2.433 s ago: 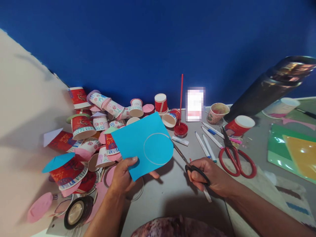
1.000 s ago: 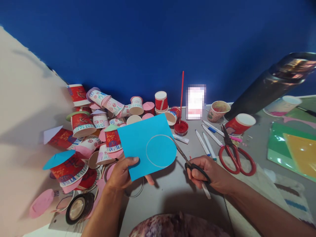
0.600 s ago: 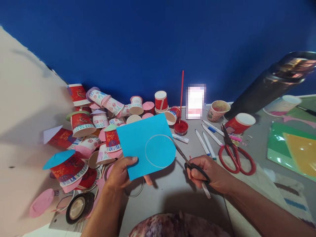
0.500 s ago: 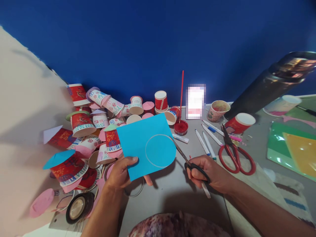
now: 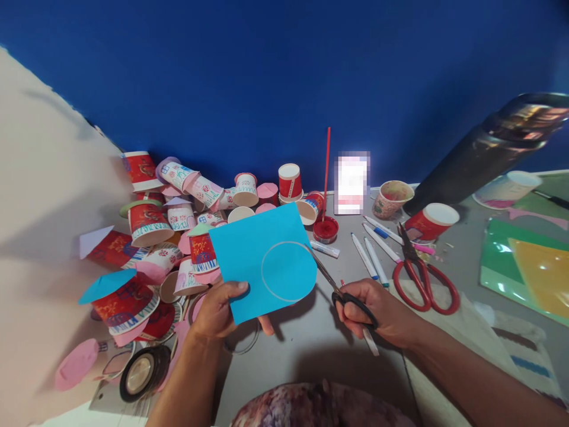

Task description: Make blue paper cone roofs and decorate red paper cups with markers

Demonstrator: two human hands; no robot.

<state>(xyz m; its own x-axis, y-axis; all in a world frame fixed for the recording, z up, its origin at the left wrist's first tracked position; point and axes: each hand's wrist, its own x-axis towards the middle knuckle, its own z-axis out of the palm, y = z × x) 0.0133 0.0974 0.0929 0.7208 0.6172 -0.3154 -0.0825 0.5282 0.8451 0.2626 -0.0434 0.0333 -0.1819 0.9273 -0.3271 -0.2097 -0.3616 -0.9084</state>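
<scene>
A sheet of blue paper (image 5: pixel 242 249) with a pale circle drawn on it is pinched at its lower left by my left hand (image 5: pixel 220 311), thumb on top and fingers underneath. Its right corner is rounded along the drawn line. My right hand (image 5: pixel 367 311) grips black-handled scissors (image 5: pixel 328 273), whose blades meet the paper's right edge beside the circle. A narrow white strip (image 5: pixel 370 343) sticks out below that hand; what it belongs to is hidden. Under the paper, part of a clear ring (image 5: pixel 244 343) shows on the table.
Decorated paper cups (image 5: pixel 149 222) are heaped at the left. Behind the paper stand a red paint pot (image 5: pixel 326 229) with a brush and a blurred bright screen (image 5: pixel 351 184). Markers (image 5: pixel 363 256), red-handled scissors (image 5: pixel 427 279), a red cup (image 5: pixel 432 224) and a dark flask (image 5: pixel 471 160) are at the right.
Almost nothing differs. The paper and both hands stay in place, with only a very slight shift of the whole view.
</scene>
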